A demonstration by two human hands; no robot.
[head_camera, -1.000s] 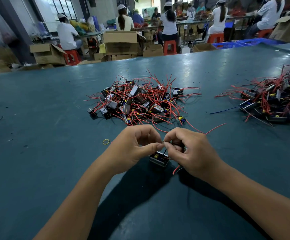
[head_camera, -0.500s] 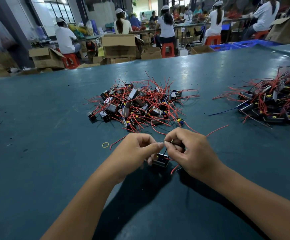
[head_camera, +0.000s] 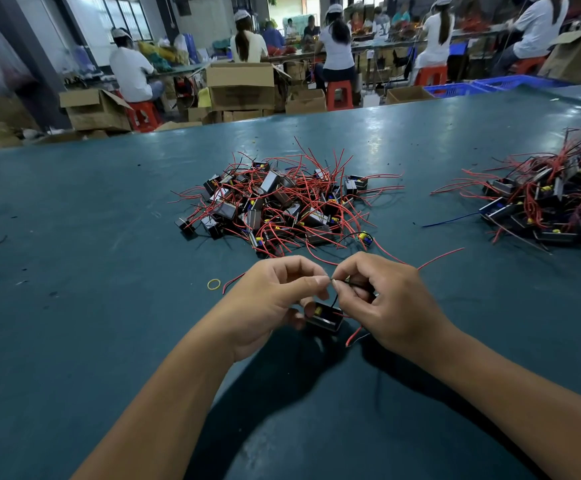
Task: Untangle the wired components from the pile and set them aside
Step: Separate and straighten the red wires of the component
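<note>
Left hand (head_camera: pixel 275 299): centre of frame, thumb and forefinger pinched tight on a thin black wire (head_camera: pixel 334 299), other fingers curled under.
Right hand (head_camera: pixel 382 299): knuckle to knuckle with the left, fingertips (head_camera: pixel 338 287) nipping the same wire right beside the left pinch; more wire bunched in the curled fingers.
Component in hand: small black box-shaped wired component with a yellow part (head_camera: pixel 325 315), hanging just below and between both hands, clear of the pile, just above the teal tabletop (head_camera: pixel 74 323).
Key relation: box straight below the two pinch points, equally near both hands; black wire running up from it to the fingers.
Long axis: box lying roughly left to right across the frame, open face up toward the camera; red lead end (head_camera: pixel 353 336) trailing down to lower right.
Source pile: tangled heap of black boxes and red wires (head_camera: pixel 275 202), upper centre, near but apart from the hands.
Set-aside heap: second pile of boxes and red wires (head_camera: pixel 552 199), right edge, well apart, right hand's side.
Stray: yellow rubber band (head_camera: pixel 213 284), left of the left hand.
Likely next: wire smoothed out, then carried right.
</note>
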